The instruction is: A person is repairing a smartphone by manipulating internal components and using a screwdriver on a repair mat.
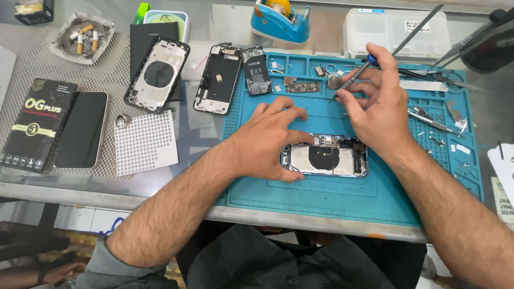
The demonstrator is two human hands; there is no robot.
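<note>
An opened phone (327, 158) lies on the blue mat (332, 198), near its front edge. The left hand (270, 140) rests on the phone's left end, fingers spread and flat, gripping nothing. The right hand (377, 107) hovers just behind the phone, fingers pinched on a thin screwdriver (353, 78). Left of the mat lie two more phone shells (158, 74) and a black screen (81, 129).
</note>
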